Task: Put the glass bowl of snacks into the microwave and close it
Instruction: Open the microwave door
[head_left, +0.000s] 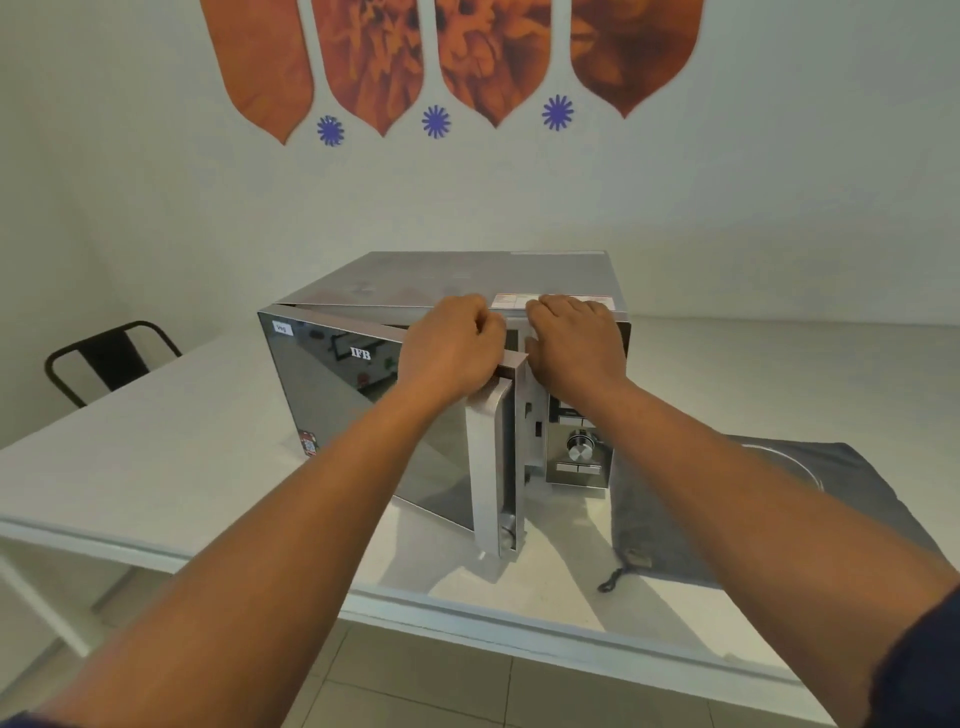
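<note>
Nearest to us, two bare forearms reach out from the lower corners over the front edge of the white worktop (156, 467). Our left hand (447, 348) is curled over the top edge of the microwave's mirrored, silver-framed door (363, 415), above its vertical silver handle (491, 467), fingers bent tight around that edge. Our right hand (576, 343) lies just beside it, fingers bent down over the front top edge of the silver microwave oven (457, 280), where the door gap meets the control panel; how firmly it grips we cannot tell. The two hands are close together, not quite touching.

The door stands partly open, swung out towards the front edge of the worktop, hinged on its left side. The round silver dial (577, 447) on the control panel shows below our right wrist. The microwave sits near the middle of the worktop, its back towards the wall.

The glass bowl of snacks does not show: the cavity is hidden behind the door and our hands, so we cannot tell whether it is inside.

A dark grey cloth (769, 514) lies flat at the right edge of the worktop, a faint ring mark on it. A black metal chair (111, 358) stands beyond the left edge.
</note>
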